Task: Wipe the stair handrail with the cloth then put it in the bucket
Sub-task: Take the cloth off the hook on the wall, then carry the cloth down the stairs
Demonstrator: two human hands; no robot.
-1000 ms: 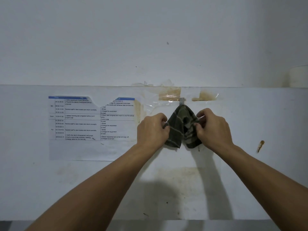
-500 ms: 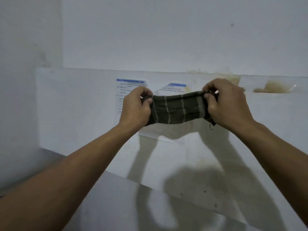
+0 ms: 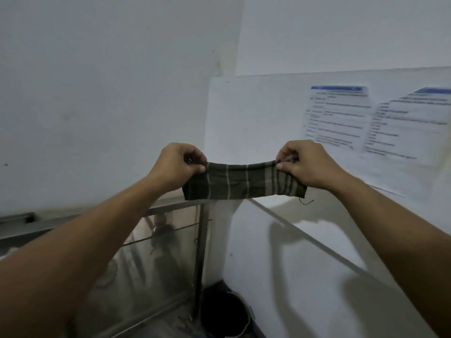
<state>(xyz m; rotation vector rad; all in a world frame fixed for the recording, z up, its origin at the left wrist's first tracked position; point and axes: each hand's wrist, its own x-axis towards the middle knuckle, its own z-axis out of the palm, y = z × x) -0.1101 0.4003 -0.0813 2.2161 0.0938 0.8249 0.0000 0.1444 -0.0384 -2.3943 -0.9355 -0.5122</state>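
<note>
A dark green cloth (image 3: 244, 182) with pale stripes is stretched flat between both hands at chest height. My left hand (image 3: 177, 164) pinches its left end and my right hand (image 3: 305, 162) pinches its right end. Just below the cloth runs the metal stair handrail (image 3: 170, 208), with a vertical post (image 3: 201, 259) and glass panel under it. A dark bucket (image 3: 223, 313) stands on the floor at the foot of the post, below the cloth.
A white board (image 3: 256, 113) with printed sheets (image 3: 341, 115) leans on the wall to the right. White walls meet in a corner behind the cloth. Reflections show in the glass panel (image 3: 151, 259) under the rail.
The cloth came off its wall hook and was pulled out flat between both hands. My view swung left and down, bringing the handrail and bucket into sight.
</note>
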